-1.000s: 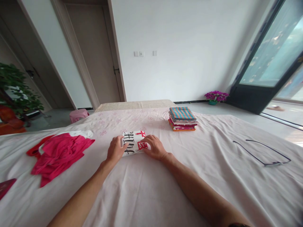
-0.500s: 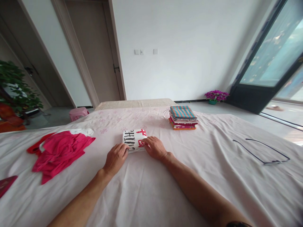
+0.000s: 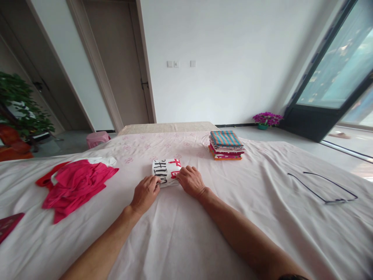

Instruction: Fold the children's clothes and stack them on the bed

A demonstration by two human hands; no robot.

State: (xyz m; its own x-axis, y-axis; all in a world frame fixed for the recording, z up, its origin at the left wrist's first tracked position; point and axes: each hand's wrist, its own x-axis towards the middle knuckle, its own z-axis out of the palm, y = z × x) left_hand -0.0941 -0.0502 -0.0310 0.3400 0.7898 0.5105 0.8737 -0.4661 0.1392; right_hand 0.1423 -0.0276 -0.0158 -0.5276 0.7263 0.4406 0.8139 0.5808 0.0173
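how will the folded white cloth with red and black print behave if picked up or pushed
The folded white cloth is likely soft and floppy, as its edges look rounded rather than crisp. It may come unfolded if lifted by one layer, since nothing visible ties it. It seems unlikely to roll or tip, as it lies low on the pale sheet.

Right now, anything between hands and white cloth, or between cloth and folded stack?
Nothing visible before the white cloth: left hand touches its near-left corner, right hand its right side. Toward the folded stack, that hand borders the path and a thin pale loop lies beside the stack.
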